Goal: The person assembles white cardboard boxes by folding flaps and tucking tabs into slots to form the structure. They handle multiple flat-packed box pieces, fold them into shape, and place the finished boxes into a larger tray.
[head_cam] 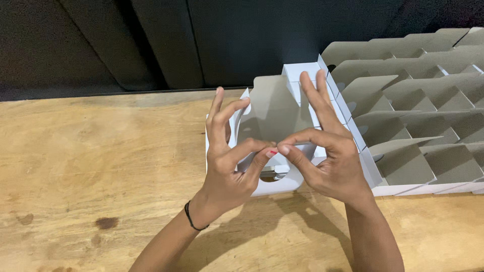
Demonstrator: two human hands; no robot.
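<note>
Wooden table (75, 161), dark backdrop: left hand (227, 168) and right hand (333, 161) both pinch the box (272, 108) flap at mid-frame, other fingers spread. Best press evenly, keeping creases square; folded boxes (418, 111) crowd upper right.

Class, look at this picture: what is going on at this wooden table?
A person is working a small white cardboard box with both bare hands. The left hand and right hand pinch the box's front edge between thumb and forefinger, other fingers spread. The box stands open on the wooden table. To the right, rows of similar boxes stand with their grey flaps raised.
</note>
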